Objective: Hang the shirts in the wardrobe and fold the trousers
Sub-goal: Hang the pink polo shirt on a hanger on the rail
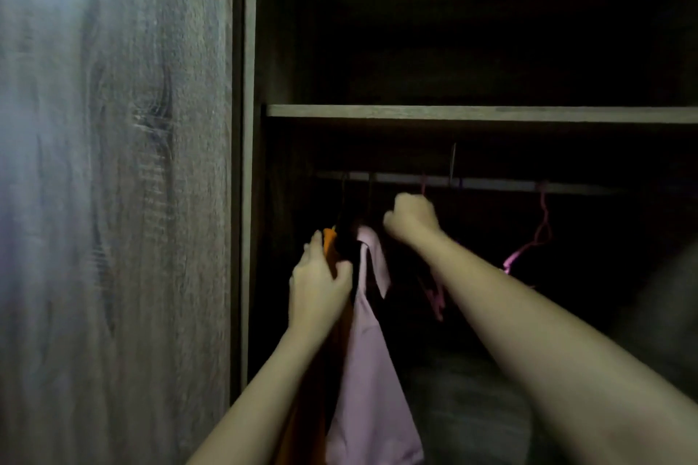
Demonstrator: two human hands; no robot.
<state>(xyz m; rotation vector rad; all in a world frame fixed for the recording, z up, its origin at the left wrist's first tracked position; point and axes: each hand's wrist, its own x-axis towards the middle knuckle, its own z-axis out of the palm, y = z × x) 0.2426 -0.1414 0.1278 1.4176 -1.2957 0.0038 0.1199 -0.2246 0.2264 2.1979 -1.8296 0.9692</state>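
Head view, centre of frame: left hand (319, 277) grips an orange shirt (329, 243) beside a pink shirt (368, 370); right hand (411, 217) curls just under the rail (491, 184), its hold hidden.

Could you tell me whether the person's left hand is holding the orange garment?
Yes, the left hand grips the upper edge of the orange garment, just left of the hanging pink shirt.

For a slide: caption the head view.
Left hand grips an orange shirt; right hand curled just below the rail.
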